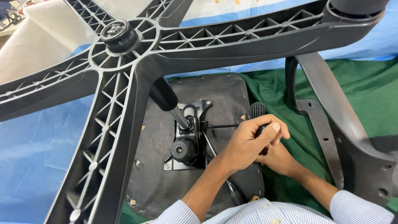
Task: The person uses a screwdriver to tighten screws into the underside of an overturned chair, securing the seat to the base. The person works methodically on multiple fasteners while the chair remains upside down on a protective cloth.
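An office chair lies upside down. Its black five-arm base [124, 83] fills the near view, and the gas cylinder [163, 93] runs down into the metal mechanism plate [184, 137] on the seat underside [215, 91]. My left hand [248, 143] is closed around a black handle [261, 130], just below the ribbed lever paddle [257, 110] at the seat's right edge. A thin rod [222, 125] runs from the mechanism toward that hand. My right hand [282, 159] lies under the left one, mostly hidden, so what it holds cannot be made out.
A black armrest frame [331, 108] curves along the right. The chair rests on a green cloth [269, 87], with a blue sheet [37, 141] to the left and behind it. A caster [356, 6] sits on the base arm at top right.
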